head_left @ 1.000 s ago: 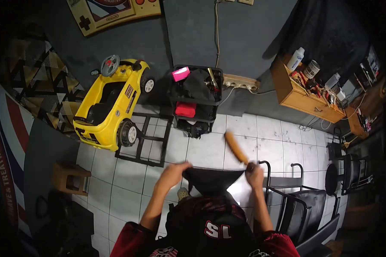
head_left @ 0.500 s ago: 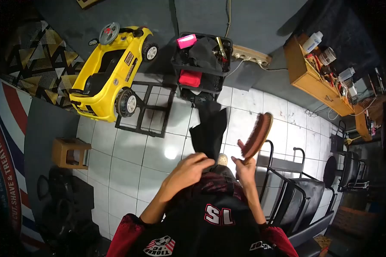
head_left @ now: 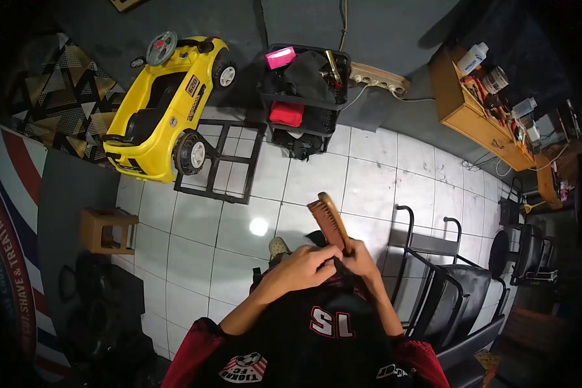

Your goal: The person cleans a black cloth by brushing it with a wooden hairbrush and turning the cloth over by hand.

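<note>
The wooden brush [head_left: 328,220] is held in front of the person's chest, above the tiled floor [head_left: 368,187], with both hands meeting at its lower end. Its long axis runs from the hands upward in the head view and slightly to the person's left, away from the body and toward the black cart [head_left: 306,97] at the far wall; the bristle face is turned toward the person's left, the wooden back toward the right. The right hand [head_left: 362,258] lies directly at the handle end, its grip closed around the handle, so this hand carries the brush. The left hand [head_left: 304,266] sits just beside it and touching it, fingers curled tight over the same spot; whether it clamps the brush handle or only a fold of dark cloth under it cannot be told. Relative to the brush, a sandalled foot [head_left: 278,247] shows just to its left on the floor, the yellow toy car [head_left: 161,110] stands well apart to the far left, and the black chair [head_left: 452,304] stands near on the right. The wooden shelf [head_left: 472,123] with bottles is well apart, beyond the chair.
</note>
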`<state>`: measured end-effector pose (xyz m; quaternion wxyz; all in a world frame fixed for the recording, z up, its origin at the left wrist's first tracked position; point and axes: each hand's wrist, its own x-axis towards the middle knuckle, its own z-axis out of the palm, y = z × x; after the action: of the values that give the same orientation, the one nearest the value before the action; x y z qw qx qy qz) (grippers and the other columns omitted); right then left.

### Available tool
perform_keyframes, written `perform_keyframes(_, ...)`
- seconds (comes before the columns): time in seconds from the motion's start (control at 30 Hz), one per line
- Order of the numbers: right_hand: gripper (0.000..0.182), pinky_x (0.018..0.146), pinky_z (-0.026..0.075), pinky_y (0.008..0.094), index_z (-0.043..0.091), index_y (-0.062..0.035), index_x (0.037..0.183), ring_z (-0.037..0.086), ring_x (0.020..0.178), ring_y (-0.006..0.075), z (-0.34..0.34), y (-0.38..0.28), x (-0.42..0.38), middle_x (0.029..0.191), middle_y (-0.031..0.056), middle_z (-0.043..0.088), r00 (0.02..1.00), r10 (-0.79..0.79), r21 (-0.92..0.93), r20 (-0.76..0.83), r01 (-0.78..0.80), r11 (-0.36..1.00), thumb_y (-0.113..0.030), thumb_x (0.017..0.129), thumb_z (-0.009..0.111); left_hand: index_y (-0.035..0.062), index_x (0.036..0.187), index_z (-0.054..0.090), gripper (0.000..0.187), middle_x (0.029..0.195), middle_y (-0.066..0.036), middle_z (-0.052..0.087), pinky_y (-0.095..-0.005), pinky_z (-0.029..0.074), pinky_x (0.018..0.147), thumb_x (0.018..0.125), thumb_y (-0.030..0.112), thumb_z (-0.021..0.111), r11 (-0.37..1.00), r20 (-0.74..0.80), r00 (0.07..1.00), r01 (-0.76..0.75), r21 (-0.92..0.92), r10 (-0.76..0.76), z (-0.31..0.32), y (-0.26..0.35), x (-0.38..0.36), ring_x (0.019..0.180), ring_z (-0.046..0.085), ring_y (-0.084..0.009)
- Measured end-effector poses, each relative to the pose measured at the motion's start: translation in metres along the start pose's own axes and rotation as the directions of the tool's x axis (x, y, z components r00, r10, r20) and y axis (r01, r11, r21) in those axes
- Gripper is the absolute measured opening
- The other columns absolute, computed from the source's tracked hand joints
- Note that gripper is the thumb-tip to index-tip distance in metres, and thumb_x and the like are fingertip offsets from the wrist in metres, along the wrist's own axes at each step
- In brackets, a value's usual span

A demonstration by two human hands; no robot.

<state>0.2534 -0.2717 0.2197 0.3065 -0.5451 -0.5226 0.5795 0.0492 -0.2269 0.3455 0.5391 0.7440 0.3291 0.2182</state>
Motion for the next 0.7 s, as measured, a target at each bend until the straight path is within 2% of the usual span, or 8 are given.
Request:
perform_keyframes(0.03,0.023,0.064,0.043,0.0278,0.056,0.0043,0.087,0.049,0.067,0.0133,-0.009,-0.022,0.0,0.079,0.0066,0.053,0.992,-0.097,-0.27,-0.083,0.071,0.96,0.007,0.065,0.058,0.0054,0.094,0.056,0.016,0.062,-0.013,0.056,-0.0355,0.043,0.056,0.079,0.01,0.056,1.0,-0.048,0.999,-0.004,0.02,0.005,-0.002,-0.001,-0.002,0.055,0.057,-0.0295)
perform_keyframes(0.07,0.024,0.061,0.042,0.0293,0.055,0.0047,0.087,0.05,0.066,0.0176,-0.012,-0.032,-0.003,0.087,0.0115,0.052,0.966,-0.181,-0.129,-0.186,0.158,0.979,0.008,0.064,0.057,0.0054,0.094,0.056,0.016,0.062,-0.013,0.056,-0.0355,0.043,0.056,0.079,0.01,0.056,1.0,-0.046,0.999,-0.002,0.022,0.003,-0.007,-0.002,-0.003,0.055,0.057,-0.0295)
perform_keyframes(0.2,0.021,0.055,0.044,0.0327,0.056,0.0038,0.089,0.052,0.06,0.0268,-0.022,-0.035,-0.007,0.087,0.0169,0.055,0.917,-0.269,-0.371,-0.295,0.15,0.917,0.004,0.068,0.059,0.0056,0.091,0.057,0.015,0.06,-0.012,0.055,-0.032,0.042,0.05,0.077,0.008,0.056,0.993,-0.093,0.996,0.021,0.113,-0.01,-0.032,0.014,-0.015,0.049,0.054,-0.0261)
perform_keyframes(0.3,0.016,0.055,0.041,0.0313,0.055,0.0022,0.088,0.046,0.054,0.0166,-0.02,-0.018,-0.007,0.059,0.0141,0.047,0.994,0.02,-0.356,-0.106,-0.056,0.933,-0.007,0.075,0.056,0.0064,0.093,0.059,0.019,0.063,-0.011,0.057,-0.0289,0.042,0.049,0.075,0.004,0.056,0.997,-0.043,0.998,0.049,0.059,-0.046,-0.047,0.021,-0.029,0.051,0.056,-0.0212)
perform_keyframes(0.47,0.017,0.054,0.044,0.0321,0.056,0.0023,0.086,0.05,0.056,0.0159,-0.012,0.039,-0.013,0.063,0.012,0.052,0.988,-0.154,-0.349,0.014,0.149,0.925,-0.01,0.074,0.059,0.0062,0.095,0.056,0.021,0.072,-0.013,0.06,-0.0346,0.044,0.054,0.078,0.015,0.064,0.985,-0.077,0.982,0.172,0.014,-0.171,-0.061,-0.003,-0.041,0.055,0.058,-0.0262)
perform_keyframes(0.53,0.015,0.052,0.043,0.0291,0.058,0.0018,0.087,0.051,0.055,0.0138,-0.011,0.022,-0.016,0.064,0.0092,0.057,0.97,-0.051,-0.266,-0.236,-0.014,0.964,-0.009,0.077,0.057,0.0039,0.096,0.057,0.022,0.076,-0.01,0.061,-0.0293,0.044,0.053,0.079,0.014,0.067,0.96,-0.163,0.957,0.257,0.106,-0.239,-0.064,-0.023,-0.046,0.06,0.058,-0.0183)
perform_keyframes(0.57,0.011,0.049,0.041,0.0255,0.058,0.0004,0.086,0.051,0.054,0.011,-0.013,0.01,-0.014,0.066,0.0075,0.059,0.929,0.184,-0.082,-0.321,-0.221,0.972,-0.007,0.082,0.051,0.0019,0.093,0.057,0.018,0.078,-0.012,0.062,-0.0291,0.047,0.056,0.08,0.011,0.065,0.942,-0.221,0.948,0.274,0.196,-0.23,-0.071,-0.024,-0.045,0.064,0.06,-0.0205)
perform_keyframes(0.7,0.005,0.048,0.041,0.0233,0.049,-0.0035,0.092,0.05,0.055,0.011,-0.032,-0.009,0.023,0.09,0.0141,0.061,0.842,0.079,0.427,-0.534,0.188,0.884,-0.007,0.09,0.046,0.0006,0.093,0.059,0.011,0.078,-0.014,0.062,-0.0291,0.048,0.06,0.082,0.002,0.058,0.95,-0.401,0.908,0.222,0.221,-0.119,-0.089,-0.064,-0.031,0.067,0.062,-0.0228)
